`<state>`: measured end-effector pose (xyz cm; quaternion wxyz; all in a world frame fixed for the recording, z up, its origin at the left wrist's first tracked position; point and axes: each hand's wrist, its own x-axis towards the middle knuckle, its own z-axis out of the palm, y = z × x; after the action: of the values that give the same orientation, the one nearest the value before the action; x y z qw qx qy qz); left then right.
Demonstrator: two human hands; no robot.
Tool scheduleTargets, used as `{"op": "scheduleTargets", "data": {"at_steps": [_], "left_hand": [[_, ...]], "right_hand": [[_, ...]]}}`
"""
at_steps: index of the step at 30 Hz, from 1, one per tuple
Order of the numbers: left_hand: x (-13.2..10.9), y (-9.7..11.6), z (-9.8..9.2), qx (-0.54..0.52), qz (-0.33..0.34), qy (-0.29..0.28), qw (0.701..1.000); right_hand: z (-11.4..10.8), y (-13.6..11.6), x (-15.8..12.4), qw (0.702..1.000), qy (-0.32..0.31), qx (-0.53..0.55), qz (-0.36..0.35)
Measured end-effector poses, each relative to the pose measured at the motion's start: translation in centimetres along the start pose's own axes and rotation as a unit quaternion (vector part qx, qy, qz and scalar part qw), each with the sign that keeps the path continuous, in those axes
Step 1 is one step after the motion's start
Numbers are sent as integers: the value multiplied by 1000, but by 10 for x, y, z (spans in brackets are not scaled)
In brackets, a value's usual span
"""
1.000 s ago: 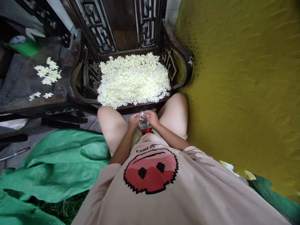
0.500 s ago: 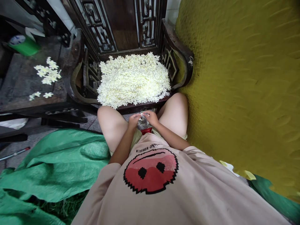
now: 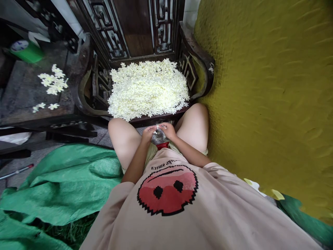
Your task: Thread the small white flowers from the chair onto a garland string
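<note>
Mid-frame, the person's left hand (image 3: pixel 148 133) and right hand (image 3: pixel 169 131) together pinch a small white flower (image 3: pixel 157 127) below the flower heap (image 3: pixel 149 88).

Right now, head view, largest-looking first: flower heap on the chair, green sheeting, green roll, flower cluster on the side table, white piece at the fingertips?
1. Green sheeting
2. Flower heap
3. Green roll and flower cluster, too alike to rank
4. White piece

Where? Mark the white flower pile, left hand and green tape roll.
White flower pile (image 3: pixel 149 89), head view: its middle.
Left hand (image 3: pixel 148 133), head view: its back.
Green tape roll (image 3: pixel 29 53), head view: outer side.
</note>
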<state>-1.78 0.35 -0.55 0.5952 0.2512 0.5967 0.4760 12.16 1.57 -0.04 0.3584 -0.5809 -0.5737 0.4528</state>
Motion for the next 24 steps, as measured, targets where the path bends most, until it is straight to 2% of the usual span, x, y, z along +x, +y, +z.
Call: {"op": "scheduleTargets", "data": {"at_steps": [3,9,14,24], "left_hand": [[-1,2,-4,15,31,-3,999],[-7,8,0,127,110,7,986],[-10,9,5,146,110,6,983],[-12,7,8,92,81,31,992]], "right_hand": [[0,2,0,1000,4,-2,7],[2,5,1,1000,7,-4,10],[2,6,2,1000,2,9,19],[4,11,3,1000,9,3,23]]}}
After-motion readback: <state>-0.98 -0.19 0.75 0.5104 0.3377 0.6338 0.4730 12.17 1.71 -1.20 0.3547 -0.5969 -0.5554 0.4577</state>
